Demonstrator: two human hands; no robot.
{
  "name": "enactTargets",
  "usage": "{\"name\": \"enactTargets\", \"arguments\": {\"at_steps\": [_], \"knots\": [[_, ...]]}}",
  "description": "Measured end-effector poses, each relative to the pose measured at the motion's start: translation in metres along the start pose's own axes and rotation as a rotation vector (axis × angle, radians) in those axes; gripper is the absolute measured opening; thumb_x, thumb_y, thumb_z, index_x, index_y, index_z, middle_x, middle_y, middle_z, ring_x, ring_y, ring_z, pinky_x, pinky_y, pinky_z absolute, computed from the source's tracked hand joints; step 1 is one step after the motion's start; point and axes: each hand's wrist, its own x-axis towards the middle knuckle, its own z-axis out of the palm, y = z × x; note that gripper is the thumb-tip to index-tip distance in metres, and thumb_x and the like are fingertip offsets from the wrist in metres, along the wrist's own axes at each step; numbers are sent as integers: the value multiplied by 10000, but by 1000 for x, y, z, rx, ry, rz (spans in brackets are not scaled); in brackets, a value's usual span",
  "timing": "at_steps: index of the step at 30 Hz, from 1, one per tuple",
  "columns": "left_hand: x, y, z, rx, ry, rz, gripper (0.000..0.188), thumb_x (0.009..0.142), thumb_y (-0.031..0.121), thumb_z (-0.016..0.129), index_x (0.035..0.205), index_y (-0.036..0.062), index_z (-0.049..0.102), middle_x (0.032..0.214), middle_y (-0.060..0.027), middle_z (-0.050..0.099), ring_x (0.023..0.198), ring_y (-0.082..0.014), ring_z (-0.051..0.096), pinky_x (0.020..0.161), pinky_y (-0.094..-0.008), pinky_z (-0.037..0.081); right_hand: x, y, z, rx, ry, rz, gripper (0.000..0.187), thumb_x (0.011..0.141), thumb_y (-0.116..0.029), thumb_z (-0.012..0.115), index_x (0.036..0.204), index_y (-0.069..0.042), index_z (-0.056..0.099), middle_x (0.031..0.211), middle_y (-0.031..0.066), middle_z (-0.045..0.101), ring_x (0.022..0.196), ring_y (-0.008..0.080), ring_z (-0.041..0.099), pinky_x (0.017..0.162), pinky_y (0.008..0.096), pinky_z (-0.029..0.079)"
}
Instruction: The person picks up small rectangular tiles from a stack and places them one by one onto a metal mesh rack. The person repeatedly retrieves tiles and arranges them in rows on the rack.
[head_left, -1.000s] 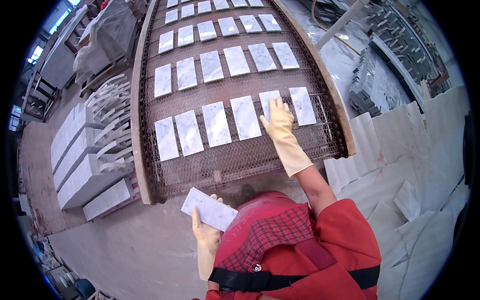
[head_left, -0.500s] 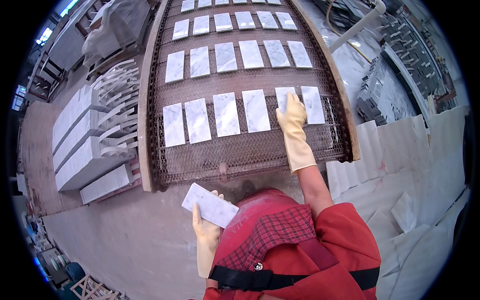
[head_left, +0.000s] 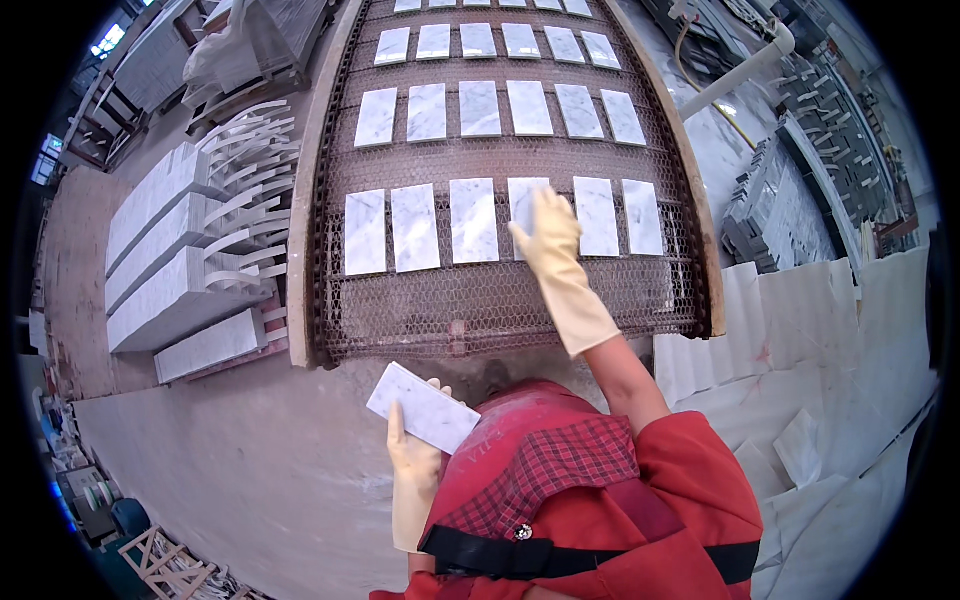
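My left hand (head_left: 414, 462), in a cream rubber glove, grips a white grey-veined marble tile (head_left: 424, 408) close to my waist, thumb on its top face. More than one tile may be in that grip; I cannot tell. Over the conveyor's front row, my gloved right hand (head_left: 551, 240) lies with fingers stretched on the fourth marble tile (head_left: 521, 196) from the left, covering its right part. Just right of it is the fifth tile (head_left: 597, 217), and to the left is the third tile (head_left: 473, 222). All lie flat, slightly apart, on the wire mesh belt (head_left: 410, 310).
Rails edge the belt, including the left rail (head_left: 313, 230); further tile rows lie beyond. Strapped stone slabs (head_left: 165, 270) are stacked at left. At right are a pale pipe (head_left: 735, 75), dark mosaic sheets (head_left: 785, 210) and white sheeting (head_left: 790, 370) over something.
My right hand has moved left from the fifth front-row tile to the fourth. The fifth now lies uncovered. My left hand keeps its tile in nearly the same place; the view has shifted slightly.
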Motion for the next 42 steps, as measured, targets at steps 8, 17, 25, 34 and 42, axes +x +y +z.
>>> {"name": "enactTargets", "arguments": {"at_steps": [8,17,25,34,42], "knots": [[1,-3,-8,-14,33,26,769,1083,577,492,1614,27,410,1592,-170,535,1471,-392,483,1209,-667,373,19,-16,23,68,-1,96,793,835,-286,889,1512,-77,532,1505,147,580,1328,387,605,1055,501,545],[-1,-6,-7,-44,47,36,743,1099,551,476,1606,12,409,1584,-175,541,1462,-389,496,1208,-661,384,19,-2,21,85,-38,154,841,829,-280,892,1549,-81,504,1500,123,596,1324,365,610,1077,488,532],[-3,-4,-8,-76,27,25,750,1099,545,461,1610,-2,406,1583,-168,544,1473,-381,490,1233,-632,366,12,-42,11,34,-7,62,849,876,-357,873,1579,-89,479,1531,130,569,1422,363,533,1159,477,469],[-11,-7,-29,-68,30,65,764,1111,557,438,1637,8,361,1621,-183,499,1509,-372,458,1254,-626,348,24,-120,51,66,-75,-27,827,852,-319,896,1543,-89,503,1558,125,548,1414,366,543,1109,523,495],[-20,-9,-55,-219,30,107,739,1121,532,450,1647,25,341,1618,-206,495,1511,-405,453,1254,-628,354,26,-106,55,142,-86,22,852,852,-274,883,1581,-107,472,1612,122,525,1419,343,561,1133,496,496]]}}
